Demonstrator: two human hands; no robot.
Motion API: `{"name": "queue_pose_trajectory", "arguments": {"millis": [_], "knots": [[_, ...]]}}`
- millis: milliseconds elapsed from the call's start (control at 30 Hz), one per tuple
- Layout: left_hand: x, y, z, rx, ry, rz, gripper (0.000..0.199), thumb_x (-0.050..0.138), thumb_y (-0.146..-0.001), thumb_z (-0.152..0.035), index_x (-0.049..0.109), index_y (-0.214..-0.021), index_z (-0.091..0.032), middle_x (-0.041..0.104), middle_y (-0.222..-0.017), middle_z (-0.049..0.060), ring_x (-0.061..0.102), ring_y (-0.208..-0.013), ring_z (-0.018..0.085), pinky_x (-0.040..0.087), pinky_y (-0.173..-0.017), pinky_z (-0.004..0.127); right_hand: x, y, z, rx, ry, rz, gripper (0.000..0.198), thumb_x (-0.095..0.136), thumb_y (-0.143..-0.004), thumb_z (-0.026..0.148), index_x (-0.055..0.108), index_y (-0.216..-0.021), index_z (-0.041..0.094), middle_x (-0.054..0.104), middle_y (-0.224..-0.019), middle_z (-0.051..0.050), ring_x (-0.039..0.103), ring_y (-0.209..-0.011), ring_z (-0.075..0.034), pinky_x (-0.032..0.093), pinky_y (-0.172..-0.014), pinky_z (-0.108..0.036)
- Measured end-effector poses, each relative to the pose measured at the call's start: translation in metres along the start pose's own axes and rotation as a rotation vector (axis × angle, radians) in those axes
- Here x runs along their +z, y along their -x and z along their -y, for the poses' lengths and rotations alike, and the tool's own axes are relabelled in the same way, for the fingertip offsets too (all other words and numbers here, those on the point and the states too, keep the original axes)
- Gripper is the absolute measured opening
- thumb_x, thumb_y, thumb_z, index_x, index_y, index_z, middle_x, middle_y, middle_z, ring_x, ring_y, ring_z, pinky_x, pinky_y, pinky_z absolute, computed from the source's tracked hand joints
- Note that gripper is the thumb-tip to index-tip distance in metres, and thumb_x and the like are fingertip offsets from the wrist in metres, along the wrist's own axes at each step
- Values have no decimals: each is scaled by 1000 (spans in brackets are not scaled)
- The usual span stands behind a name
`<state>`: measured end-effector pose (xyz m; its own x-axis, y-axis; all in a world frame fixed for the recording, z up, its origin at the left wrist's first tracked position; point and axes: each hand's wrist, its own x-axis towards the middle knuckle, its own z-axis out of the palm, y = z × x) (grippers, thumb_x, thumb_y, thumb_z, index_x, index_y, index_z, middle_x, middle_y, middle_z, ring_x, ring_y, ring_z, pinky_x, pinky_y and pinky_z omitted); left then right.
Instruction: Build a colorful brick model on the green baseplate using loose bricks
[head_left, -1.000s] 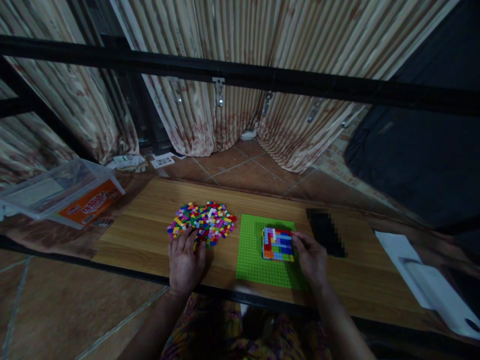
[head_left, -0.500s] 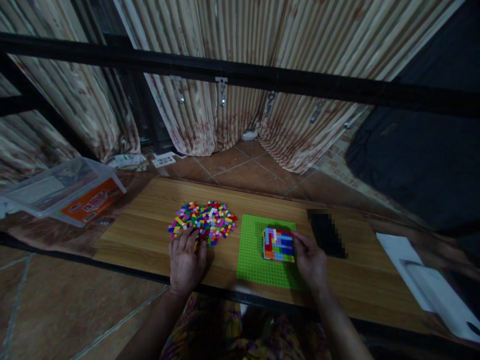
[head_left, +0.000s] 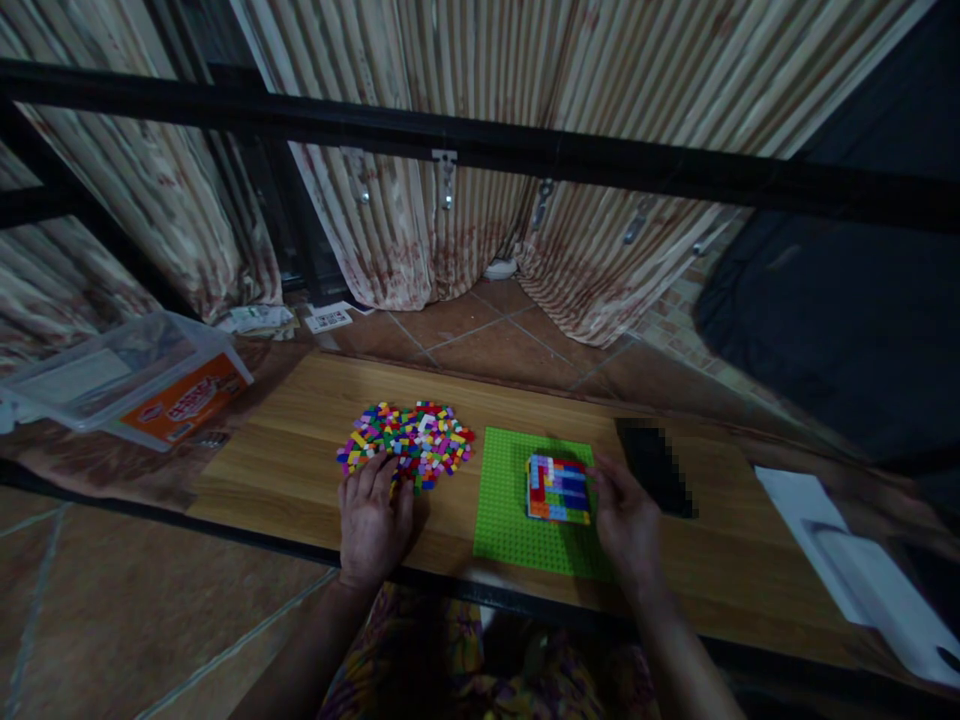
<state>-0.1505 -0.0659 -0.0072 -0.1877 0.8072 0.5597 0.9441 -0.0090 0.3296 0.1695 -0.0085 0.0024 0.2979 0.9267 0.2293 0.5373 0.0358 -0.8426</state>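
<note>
A heap of small multicoloured toy bricks (head_left: 420,435) lies on the wooden table. My left hand (head_left: 375,520) rests at the near edge of this heap, fingers bent over the bricks and thumb held apart; its fingertips are partly hidden. On a green studded baseplate (head_left: 506,535) stands a low, roughly square block built of coloured bricks (head_left: 557,490), with blue, red, orange and lilac rows on top. Just right of that block is my right hand (head_left: 628,520), its fingers curled together near the block's right edge. Whatever they may pinch is hidden.
A dark flat object, blurred out (head_left: 656,468), lies right of the baseplate. White items (head_left: 855,560) are at the table's right end. To the left stands a clear plastic box (head_left: 142,375) with an orange label. A black bar (head_left: 480,140) crosses in front of striped curtains (head_left: 450,60).
My right hand has shifted slightly right, off the edge of the brick block. The left hand stays at the heap, and the block has not moved.
</note>
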Motion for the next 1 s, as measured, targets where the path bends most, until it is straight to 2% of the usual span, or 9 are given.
{"name": "queue_pose_trajectory", "arguments": {"millis": [100,300,467,700,867,1000], "knots": [[1,0,1,11,-9,-8,30,52,-90,-31,58,-114,-15,62,-121,14,56,-108,31,41,-92,45,-1,2,-4,9,-35,21,50,52,-84,52,65,-116,15,73,-103,-15,69,-90,-27,52,-81,-41],[1,1,1,12,-18,-5,30,52,-90,-31,59,-114,-15,62,-122,13,56,-108,31,41,-92,45,0,4,5,-39,-60,-50,45,54,-85,50,66,-112,16,73,-101,-13,69,-92,-26,52,-83,-41],[1,1,1,15,-25,-9,31,53,-89,-31,59,-115,-15,62,-122,13,56,-108,31,41,-93,45,3,7,10,-75,-82,-14,45,51,-88,48,63,-116,15,73,-101,-13,69,-93,-24,54,-81,-38],[1,1,2,17,-11,-5,30,54,-89,-30,59,-115,-15,62,-122,14,56,-108,31,42,-92,46,4,10,9,-238,153,-37,41,44,-93,40,63,-116,13,74,-97,-15,72,-83,-23,56,-74,-36],[3,1,2,15,-10,-6,30,55,-89,-30,59,-115,-15,62,-123,14,56,-108,31,42,-93,47,7,11,10,-361,271,-68,40,38,-96,36,64,-114,12,73,-103,-15,71,-89,-23,56,-80,-35],[3,1,1,10,-4,-10,30,55,-89,-29,59,-115,-15,62,-121,14,56,-107,30,42,-93,47,5,8,6,-430,353,-16,41,34,-97,34,62,-117,13,73,-105,-14,71,-91,-22,55,-82,-35]]}}
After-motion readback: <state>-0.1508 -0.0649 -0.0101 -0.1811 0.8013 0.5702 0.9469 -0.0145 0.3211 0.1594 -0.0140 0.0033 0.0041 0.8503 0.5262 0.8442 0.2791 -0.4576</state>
